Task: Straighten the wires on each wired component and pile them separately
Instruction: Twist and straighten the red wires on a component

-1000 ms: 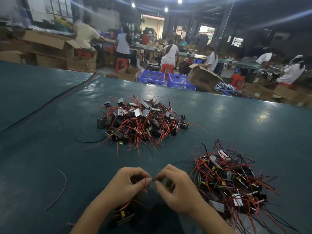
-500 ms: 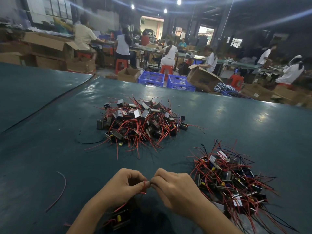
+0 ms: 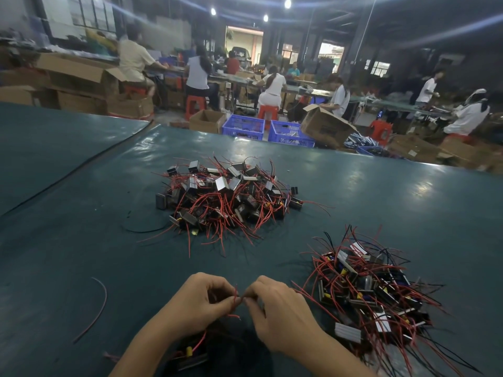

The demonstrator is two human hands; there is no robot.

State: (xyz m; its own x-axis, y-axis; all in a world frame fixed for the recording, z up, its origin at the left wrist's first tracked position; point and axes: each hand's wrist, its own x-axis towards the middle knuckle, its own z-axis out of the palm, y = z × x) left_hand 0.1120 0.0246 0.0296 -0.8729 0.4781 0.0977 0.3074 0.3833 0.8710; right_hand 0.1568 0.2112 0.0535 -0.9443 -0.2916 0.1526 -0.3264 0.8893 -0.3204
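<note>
Starting with the biggest item, what does your feed list? (desk)

Item one, as I see it: dark teal sheet-covered worktable (image 3: 81, 254), filling the lower frame. Beyond its far edge stand two blue plastic lattice crates (image 3: 243, 127) and brown cardboard boxes (image 3: 206, 121). People sit at other benches, blurred. (operator)

And the task stock? (desk)

Item two: heap of small block components with red and black wires (image 3: 367, 292), on the table's right side, leads splayed outward, just beside the right hand (image 3: 277, 306). Item three: heap of grey-and-black block components with red wires (image 3: 226, 197), mid-table, well apart from item two. (operator)

Hands? (desk)

Item four: left hand (image 3: 198, 303) and right hand, low centre, knuckles up, fingers curled, fingertips almost meeting. Each pinches the thin red wire (image 3: 236, 293) between thumb and forefinger, and a short end pokes up between them. (operator)

Anything smaller? (desk)

Item five: small dark component with a yellow part (image 3: 190, 355), below the left forearm near the bottom edge. Red wire runs down toward it, but I cannot tell the join in that dimness. Item six: single loose curved reddish wire (image 3: 95, 308), flat on the table, well apart to the left of the hands. (operator)
</note>
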